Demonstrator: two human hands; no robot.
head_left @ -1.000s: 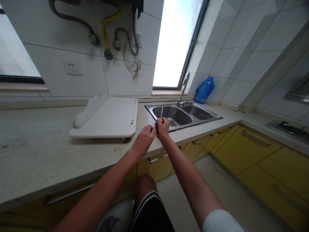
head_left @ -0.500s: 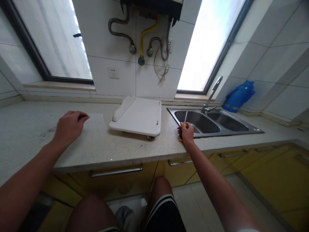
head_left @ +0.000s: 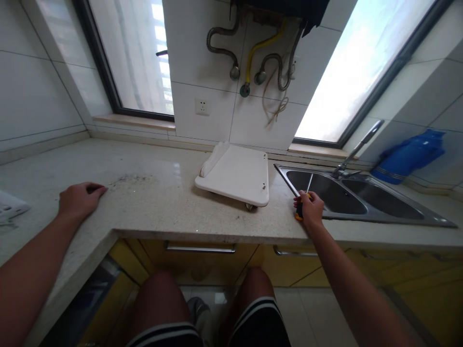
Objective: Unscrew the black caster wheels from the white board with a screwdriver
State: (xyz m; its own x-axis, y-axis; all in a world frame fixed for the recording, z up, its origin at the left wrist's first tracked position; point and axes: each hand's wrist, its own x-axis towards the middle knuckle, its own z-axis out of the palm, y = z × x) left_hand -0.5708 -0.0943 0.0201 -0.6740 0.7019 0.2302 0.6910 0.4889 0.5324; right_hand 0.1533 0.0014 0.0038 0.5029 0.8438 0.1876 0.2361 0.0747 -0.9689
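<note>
My right hand (head_left: 310, 208) is closed around the black-and-yellow handle of a screwdriver (head_left: 299, 212), at the near left corner of the sink. Its metal shaft points up and away. On the left of the counter, my left hand (head_left: 80, 201) is closed, thumb and fingertips pressed together beside a patch of dark crumbs (head_left: 132, 180). Whatever it pinches, if anything, is hidden. Between the hands lies a white panel (head_left: 237, 173) with a raised strip along its left side, small holes on the right and a little wheel (head_left: 250, 207) beneath its front corner.
A double steel sink (head_left: 365, 217) with a tall faucet (head_left: 356, 152) is at right, a blue bundle (head_left: 408, 156) behind it. Part of a white plastic object (head_left: 12, 205) shows at the left edge. Pipes (head_left: 249, 62) hang on the wall. The counter edge (head_left: 202, 236) runs in front of my knees.
My view has turned left, bringing the white plastic object into sight. My left hand has moved left across the counter, still pinched. My right hand keeps hold of the screwdriver by the sink.
</note>
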